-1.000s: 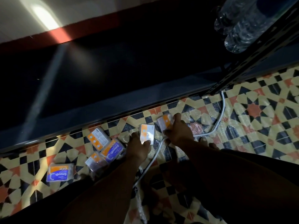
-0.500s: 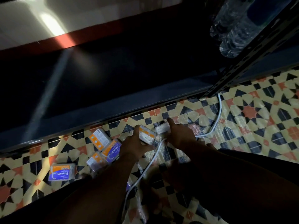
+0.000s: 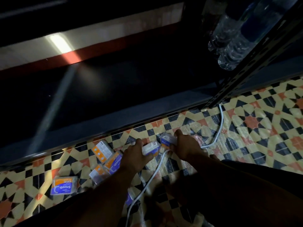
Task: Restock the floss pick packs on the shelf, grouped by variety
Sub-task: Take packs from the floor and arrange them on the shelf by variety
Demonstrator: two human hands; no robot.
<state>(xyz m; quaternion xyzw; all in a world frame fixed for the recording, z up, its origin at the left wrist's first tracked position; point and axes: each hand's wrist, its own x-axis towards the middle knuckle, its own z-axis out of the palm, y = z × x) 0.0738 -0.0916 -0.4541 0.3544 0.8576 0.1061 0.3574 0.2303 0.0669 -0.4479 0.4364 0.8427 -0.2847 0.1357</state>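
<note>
**Held packs.** Two floss pick packs are in hand, low over the tiled floor point(image 3: 262, 122) and just in front of the bottom shelf edge point(image 3: 147, 110).
- The left hand point(image 3: 132, 155) has its fingers curled round the first held pack point(image 3: 150, 149), which shows a white and purple face.
- The right hand point(image 3: 186, 148) is clamped on the second held pack point(image 3: 167, 140), gripped between thumb and fingers.
- The two held packs sit just beside each other. Whether they touch cannot be told.

**Loose packs.** These all lie on the floor to the left of the left hand.
- An orange-and-white pack point(image 3: 102, 150) lies tilted.
- A purple "smooth" pack point(image 3: 114, 162) lies against it.
- A third pack point(image 3: 96, 174) lies just below these, close against the left forearm.
- A flat "Smooth" pack point(image 3: 64, 185) lies apart, further left.
- A purple corner of one more pack point(image 3: 129, 198) shows beside the left forearm.

**Surroundings.**
- A white cable point(image 3: 219, 128) runs from the foot of the perforated upright point(image 3: 246, 69) across the floor. It passes behind the right hand and continues between the two forearms.
- The shelf deck is dark, apart from a streak of reflected light.
- Clear water bottles point(image 3: 229, 51) sit at upper right, beside the upright.
</note>
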